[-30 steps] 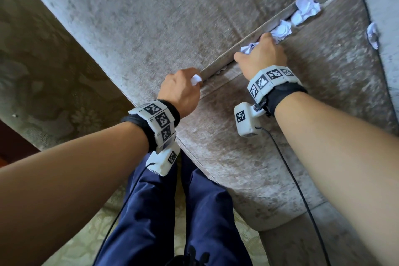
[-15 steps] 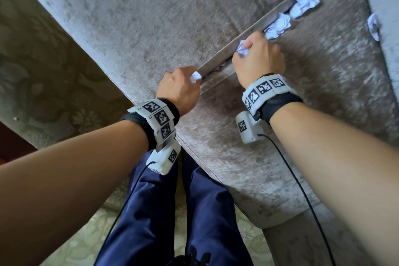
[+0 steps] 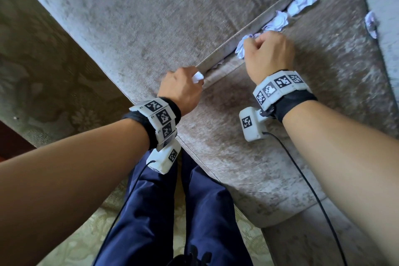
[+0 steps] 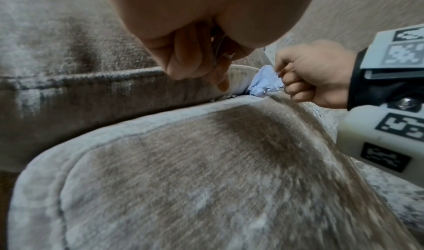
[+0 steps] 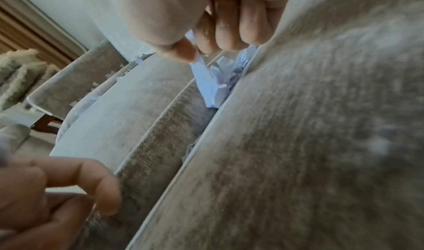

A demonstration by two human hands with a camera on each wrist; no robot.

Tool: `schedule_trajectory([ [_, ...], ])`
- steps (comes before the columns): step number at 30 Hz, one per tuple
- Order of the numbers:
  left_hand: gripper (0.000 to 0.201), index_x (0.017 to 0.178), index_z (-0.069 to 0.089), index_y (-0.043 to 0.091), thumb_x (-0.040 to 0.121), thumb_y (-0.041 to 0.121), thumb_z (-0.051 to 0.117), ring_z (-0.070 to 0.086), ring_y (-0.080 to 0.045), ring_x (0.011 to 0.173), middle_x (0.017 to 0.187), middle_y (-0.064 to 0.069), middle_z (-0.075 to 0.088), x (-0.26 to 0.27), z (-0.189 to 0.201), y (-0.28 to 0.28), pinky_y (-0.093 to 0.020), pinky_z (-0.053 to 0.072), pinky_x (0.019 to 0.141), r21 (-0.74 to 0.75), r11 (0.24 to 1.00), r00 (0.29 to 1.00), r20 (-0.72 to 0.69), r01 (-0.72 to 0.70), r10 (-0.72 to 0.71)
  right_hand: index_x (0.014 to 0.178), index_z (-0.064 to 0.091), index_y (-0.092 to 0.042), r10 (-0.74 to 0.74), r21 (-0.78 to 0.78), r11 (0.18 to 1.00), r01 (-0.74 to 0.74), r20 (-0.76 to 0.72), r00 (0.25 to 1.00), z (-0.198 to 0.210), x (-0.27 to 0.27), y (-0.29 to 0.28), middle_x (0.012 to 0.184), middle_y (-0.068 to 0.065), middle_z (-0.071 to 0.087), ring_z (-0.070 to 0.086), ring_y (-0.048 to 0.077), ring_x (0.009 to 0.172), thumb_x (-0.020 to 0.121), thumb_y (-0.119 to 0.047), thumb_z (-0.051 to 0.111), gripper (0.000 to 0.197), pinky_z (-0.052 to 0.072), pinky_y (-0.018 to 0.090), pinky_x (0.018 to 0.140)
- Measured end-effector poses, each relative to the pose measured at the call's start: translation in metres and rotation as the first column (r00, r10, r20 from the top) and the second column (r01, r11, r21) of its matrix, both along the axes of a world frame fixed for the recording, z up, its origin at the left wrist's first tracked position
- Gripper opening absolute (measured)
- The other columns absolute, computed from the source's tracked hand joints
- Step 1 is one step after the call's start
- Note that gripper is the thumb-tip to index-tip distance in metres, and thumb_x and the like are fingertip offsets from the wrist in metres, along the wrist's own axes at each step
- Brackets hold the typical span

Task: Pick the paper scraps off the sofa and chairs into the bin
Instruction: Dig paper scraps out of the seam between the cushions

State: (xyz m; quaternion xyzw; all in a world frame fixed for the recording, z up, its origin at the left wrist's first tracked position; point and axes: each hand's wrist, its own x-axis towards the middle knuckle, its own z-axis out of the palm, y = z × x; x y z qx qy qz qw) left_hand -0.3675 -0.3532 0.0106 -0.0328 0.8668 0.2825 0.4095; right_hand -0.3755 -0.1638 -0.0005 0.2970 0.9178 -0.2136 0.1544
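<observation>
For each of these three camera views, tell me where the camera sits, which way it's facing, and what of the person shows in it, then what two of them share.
Head: worn on the head, facing down at the sofa cushion; both forearms, left hand, right hand and legs show.
Left wrist: under the left hand, facing along the cushion toward the seam; its curled fingers and the right fist show.
Right wrist: under the right hand, facing along the seam; its fingers pinch a paper scrap, left fingers at lower left.
Shared: all views show that scrap in the seam.

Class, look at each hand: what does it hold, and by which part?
The left hand holds a small scrap balled in its fingers. The right hand pinches a crumpled scrap by its top edge, between thumb and fingers.
</observation>
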Motion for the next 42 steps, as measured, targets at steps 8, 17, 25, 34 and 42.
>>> schedule_trajectory([
  [8,0.026,0.107,0.068,0.021,0.094,0.026,0.046,0.064,-0.034,0.087,0.096,-0.009,0.069,0.005,0.005,0.015,-0.034,0.052,0.071,0.045,0.999,1.000,-0.012,0.016,-0.016,0.058,0.042,-0.003,-0.163,-0.210,0.973,0.100,-0.309,0.937,0.011,0.024,0.021,0.048,-0.002,0.030,0.023,0.017,0.050,0.078,-0.016,0.042,0.024,0.017,0.021,0.044],
  [17,0.063,0.133,0.049,0.031,0.082,0.064,0.065,0.062,-0.016,0.096,0.109,0.003,0.068,0.013,0.013,0.035,-0.028,0.047,0.080,0.140,0.982,0.991,-0.060,0.124,-0.117,0.057,0.030,0.004,-0.250,-0.570,0.819,0.069,-0.246,0.937,0.026,0.048,0.022,0.056,0.019,0.023,0.022,0.030,0.056,0.073,-0.013,0.042,0.026,0.024,0.042,0.046],
  [25,0.030,0.091,0.062,0.013,0.093,0.043,0.061,0.056,-0.031,0.072,0.073,-0.006,0.062,0.029,0.006,0.055,-0.038,0.046,0.060,0.184,0.958,0.972,-0.125,0.219,-0.198,0.069,0.048,0.014,-0.157,-0.610,0.792,0.008,-0.190,0.969,0.040,0.067,0.021,0.062,0.025,0.041,0.036,0.015,0.052,0.075,-0.011,0.038,0.027,0.026,0.014,0.051],
  [34,0.018,0.080,0.057,0.022,0.092,0.032,0.067,0.044,-0.007,0.055,0.060,0.014,0.047,0.039,0.009,0.074,-0.011,0.032,0.048,0.194,0.938,0.954,-0.146,0.286,-0.261,0.068,0.054,0.001,0.066,-0.550,0.833,-0.054,0.002,0.998,0.022,0.083,0.026,0.064,0.015,0.057,0.049,0.022,0.059,0.084,-0.067,0.038,0.072,0.040,0.038,0.061],
  [42,0.055,0.090,0.052,0.021,0.065,0.063,0.079,0.050,-0.004,0.063,0.072,0.012,0.057,0.031,0.015,0.077,-0.014,0.036,0.052,0.149,0.981,0.984,-0.146,0.127,-0.105,0.055,0.062,-0.005,-0.120,-0.538,0.833,0.126,0.045,0.992,0.024,0.078,0.036,0.044,-0.007,0.057,0.053,0.002,0.039,0.088,-0.031,0.058,0.043,0.040,0.022,0.044],
])
